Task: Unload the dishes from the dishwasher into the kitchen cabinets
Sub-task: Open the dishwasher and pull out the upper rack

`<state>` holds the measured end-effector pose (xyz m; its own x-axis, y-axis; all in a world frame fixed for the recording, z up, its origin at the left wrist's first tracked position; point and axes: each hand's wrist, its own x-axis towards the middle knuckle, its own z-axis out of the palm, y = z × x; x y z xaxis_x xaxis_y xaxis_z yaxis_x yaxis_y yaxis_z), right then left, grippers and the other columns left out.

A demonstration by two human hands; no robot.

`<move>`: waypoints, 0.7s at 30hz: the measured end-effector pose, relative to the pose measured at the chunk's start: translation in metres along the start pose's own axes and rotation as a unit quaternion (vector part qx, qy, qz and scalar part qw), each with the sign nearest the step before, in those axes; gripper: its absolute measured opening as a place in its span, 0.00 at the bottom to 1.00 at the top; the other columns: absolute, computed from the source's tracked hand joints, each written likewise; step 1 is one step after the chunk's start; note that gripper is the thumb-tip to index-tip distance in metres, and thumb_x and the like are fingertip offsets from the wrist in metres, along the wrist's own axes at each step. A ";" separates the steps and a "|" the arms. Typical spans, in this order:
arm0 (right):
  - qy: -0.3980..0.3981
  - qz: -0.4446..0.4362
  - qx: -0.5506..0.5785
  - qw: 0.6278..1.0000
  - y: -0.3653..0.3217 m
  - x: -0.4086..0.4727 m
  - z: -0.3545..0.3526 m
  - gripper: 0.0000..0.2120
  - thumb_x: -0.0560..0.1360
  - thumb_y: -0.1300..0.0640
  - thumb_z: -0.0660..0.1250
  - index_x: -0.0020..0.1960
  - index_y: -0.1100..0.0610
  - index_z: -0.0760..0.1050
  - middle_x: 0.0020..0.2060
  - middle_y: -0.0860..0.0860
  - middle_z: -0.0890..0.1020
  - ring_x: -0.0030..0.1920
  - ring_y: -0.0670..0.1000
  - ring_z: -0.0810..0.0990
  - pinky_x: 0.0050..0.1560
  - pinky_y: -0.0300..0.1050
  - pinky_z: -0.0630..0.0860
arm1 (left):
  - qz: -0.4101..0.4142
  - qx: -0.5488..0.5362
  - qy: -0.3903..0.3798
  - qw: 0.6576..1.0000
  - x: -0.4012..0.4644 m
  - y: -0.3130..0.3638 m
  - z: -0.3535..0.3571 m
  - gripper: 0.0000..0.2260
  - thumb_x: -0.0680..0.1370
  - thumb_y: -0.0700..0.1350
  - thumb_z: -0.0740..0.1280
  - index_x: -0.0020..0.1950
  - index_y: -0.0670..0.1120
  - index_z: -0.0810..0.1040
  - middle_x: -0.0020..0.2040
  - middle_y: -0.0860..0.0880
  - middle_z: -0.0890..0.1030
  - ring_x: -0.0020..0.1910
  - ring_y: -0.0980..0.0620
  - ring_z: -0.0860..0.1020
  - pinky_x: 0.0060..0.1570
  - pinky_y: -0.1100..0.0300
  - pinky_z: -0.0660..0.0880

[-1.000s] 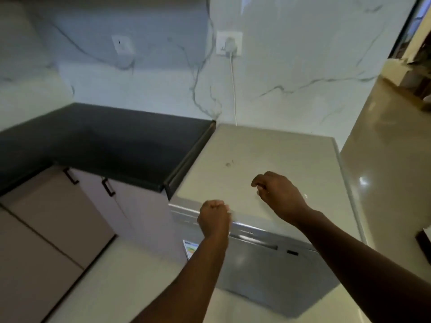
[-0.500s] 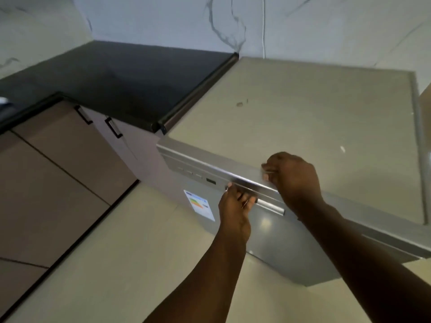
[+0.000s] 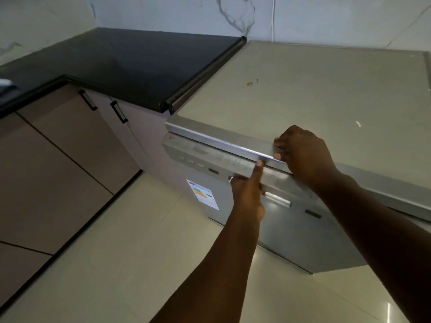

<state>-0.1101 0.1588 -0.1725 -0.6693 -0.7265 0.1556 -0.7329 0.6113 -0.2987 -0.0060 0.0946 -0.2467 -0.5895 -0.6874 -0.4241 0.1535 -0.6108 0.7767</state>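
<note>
A freestanding silver dishwasher [image 3: 303, 94] stands against the marble wall, its door [image 3: 300, 231] slightly ajar at the top. My left hand [image 3: 247, 192] is curled into the door's recessed handle [image 3: 277, 199], thumb up against the control strip. Over the front lip of the dishwasher's top, my right hand [image 3: 303, 155] rests with fingers curled on the edge. No dishes are visible; the interior is hidden. Lower kitchen cabinets [image 3: 70, 141] with black handles sit to the left.
A black countertop [image 3: 130, 64] adjoins the dishwasher on the left, wrapping round the corner. An energy label [image 3: 203, 193] is stuck on the door's lower left. A white cable [image 3: 273, 17] runs up the wall. Pale tiled floor [image 3: 116, 264] lies below.
I have leaned in closer. My left hand dropped from the top edge to the door handle, and the right hand settled on the top's front lip. The door's top has come slightly away.
</note>
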 end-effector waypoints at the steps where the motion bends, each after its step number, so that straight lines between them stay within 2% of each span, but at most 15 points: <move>1: 0.014 0.003 0.000 1.000 -0.004 -0.007 0.001 0.10 0.74 0.60 0.68 0.55 0.59 0.79 0.57 0.55 0.75 0.57 0.58 0.74 0.48 0.44 0.68 | -0.016 0.021 0.023 0.999 -0.010 -0.003 -0.013 0.26 0.69 0.49 0.76 0.63 0.46 0.72 0.57 0.43 0.81 0.52 0.45 0.81 0.44 0.55 0.79; 3: 0.079 0.015 0.051 0.995 -0.014 -0.032 0.012 0.11 0.74 0.64 0.66 0.56 0.59 0.78 0.63 0.57 0.72 0.62 0.59 0.71 0.55 0.47 0.70 | -0.062 0.125 0.024 0.990 -0.036 0.001 -0.049 0.27 0.69 0.53 0.76 0.64 0.47 0.73 0.56 0.44 0.82 0.51 0.47 0.83 0.42 0.57 0.81; 4: 0.112 0.009 0.089 0.990 -0.020 -0.049 0.022 0.11 0.74 0.64 0.66 0.56 0.59 0.78 0.63 0.58 0.71 0.62 0.59 0.71 0.57 0.49 0.71 | -0.103 0.211 0.008 0.972 -0.049 0.009 -0.069 0.29 0.68 0.59 0.74 0.62 0.46 0.74 0.53 0.44 0.82 0.48 0.47 0.83 0.42 0.56 0.81; 5: 0.123 -0.009 0.100 0.987 -0.028 -0.069 0.034 0.10 0.75 0.65 0.66 0.55 0.59 0.77 0.59 0.57 0.73 0.59 0.58 0.72 0.56 0.49 0.72 | -0.165 0.303 -0.014 0.938 -0.060 0.021 -0.087 0.33 0.66 0.67 0.72 0.60 0.45 0.75 0.49 0.44 0.82 0.45 0.47 0.83 0.42 0.55 0.82; 6: 0.118 -0.026 0.090 0.989 -0.035 -0.089 0.048 0.08 0.74 0.64 0.67 0.53 0.58 0.77 0.54 0.56 0.75 0.54 0.56 0.74 0.51 0.48 0.74 | -0.238 0.391 -0.047 0.888 -0.067 0.036 -0.102 0.37 0.65 0.72 0.68 0.59 0.43 0.74 0.47 0.42 0.82 0.43 0.46 0.83 0.43 0.54 0.81; 8: 0.093 0.003 0.104 0.990 -0.045 -0.120 0.073 0.06 0.72 0.64 0.70 0.47 0.56 0.78 0.45 0.53 0.78 0.46 0.54 0.76 0.42 0.49 0.75 | -0.329 0.549 -0.153 0.753 -0.071 0.068 -0.114 0.35 0.71 0.72 0.60 0.54 0.39 0.75 0.49 0.38 0.83 0.43 0.42 0.83 0.41 0.54 0.80; 9: 0.085 0.046 0.129 0.987 -0.050 -0.130 0.078 0.06 0.71 0.65 0.70 0.44 0.55 0.79 0.41 0.52 0.80 0.43 0.54 0.77 0.39 0.48 0.74 | -0.308 0.618 -0.190 0.698 -0.070 0.082 -0.114 0.30 0.75 0.67 0.59 0.50 0.39 0.76 0.48 0.38 0.84 0.43 0.42 0.84 0.40 0.57 0.79; 10: 0.085 0.075 0.144 0.983 -0.051 -0.133 0.079 0.06 0.70 0.65 0.70 0.41 0.55 0.78 0.39 0.51 0.80 0.40 0.54 0.77 0.37 0.47 0.73 | -0.232 0.671 -0.206 0.674 -0.067 0.094 -0.111 0.25 0.78 0.63 0.59 0.47 0.40 0.77 0.46 0.40 0.85 0.40 0.44 0.84 0.39 0.58 0.78; 12: 0.069 0.110 0.129 0.983 -0.061 -0.134 0.077 0.06 0.71 0.64 0.69 0.39 0.53 0.78 0.37 0.50 0.80 0.38 0.53 0.76 0.35 0.45 0.69 | 0.023 0.712 -0.197 0.674 -0.055 0.104 -0.112 0.17 0.79 0.55 0.62 0.41 0.43 0.78 0.37 0.46 0.84 0.34 0.48 0.82 0.37 0.60 0.76; 13: 0.053 0.137 0.113 0.983 -0.074 -0.144 0.077 0.06 0.71 0.63 0.68 0.39 0.52 0.77 0.36 0.49 0.79 0.38 0.52 0.76 0.35 0.44 0.68 | 0.168 0.717 -0.193 0.648 -0.054 0.106 -0.123 0.14 0.78 0.53 0.64 0.40 0.45 0.77 0.35 0.48 0.82 0.34 0.49 0.81 0.36 0.59 0.75; 14: 0.036 0.148 0.106 0.983 -0.075 -0.143 0.077 0.07 0.71 0.62 0.67 0.38 0.52 0.78 0.35 0.49 0.80 0.37 0.52 0.76 0.35 0.43 0.68 | 0.268 0.717 -0.184 0.617 -0.050 0.103 -0.127 0.10 0.77 0.51 0.66 0.40 0.47 0.77 0.37 0.50 0.80 0.36 0.51 0.79 0.37 0.59 0.74; 15: 0.004 0.158 0.104 0.982 -0.075 -0.144 0.076 0.08 0.71 0.62 0.67 0.37 0.51 0.78 0.35 0.48 0.81 0.37 0.51 0.77 0.36 0.42 0.69 | 0.309 0.718 -0.191 0.593 -0.044 0.097 -0.131 0.06 0.76 0.49 0.68 0.43 0.48 0.77 0.40 0.52 0.79 0.40 0.51 0.78 0.38 0.58 0.74; 17: -0.055 0.173 0.090 0.979 -0.082 -0.156 0.080 0.10 0.69 0.62 0.67 0.33 0.48 0.78 0.34 0.47 0.82 0.38 0.51 0.80 0.37 0.41 0.71 | 0.290 0.748 -0.248 0.543 -0.040 0.083 -0.151 0.05 0.73 0.47 0.70 0.47 0.49 0.77 0.47 0.52 0.78 0.48 0.50 0.78 0.43 0.58 0.73; 19: -0.112 0.172 0.081 0.975 -0.090 -0.168 0.091 0.12 0.67 0.60 0.69 0.29 0.45 0.76 0.35 0.45 0.83 0.40 0.48 0.82 0.39 0.38 0.72 | 0.236 0.773 -0.265 0.526 -0.038 0.073 -0.172 0.08 0.71 0.49 0.72 0.46 0.49 0.79 0.47 0.52 0.80 0.49 0.50 0.78 0.43 0.60 0.72; 21: -0.173 0.160 0.078 0.969 -0.097 -0.188 0.110 0.11 0.66 0.58 0.70 0.29 0.43 0.77 0.38 0.44 0.84 0.43 0.46 0.83 0.43 0.38 0.75 | 0.181 0.816 -0.296 0.462 -0.041 0.066 -0.189 0.10 0.67 0.52 0.75 0.45 0.51 0.80 0.47 0.52 0.82 0.49 0.50 0.79 0.45 0.62 0.72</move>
<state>0.0999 0.2014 -0.2763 -0.7586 -0.5855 -0.2857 -0.4487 0.7875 -0.4224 0.1780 0.0082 -0.2658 -0.9472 -0.1065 -0.3024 -0.1917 0.9441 0.2682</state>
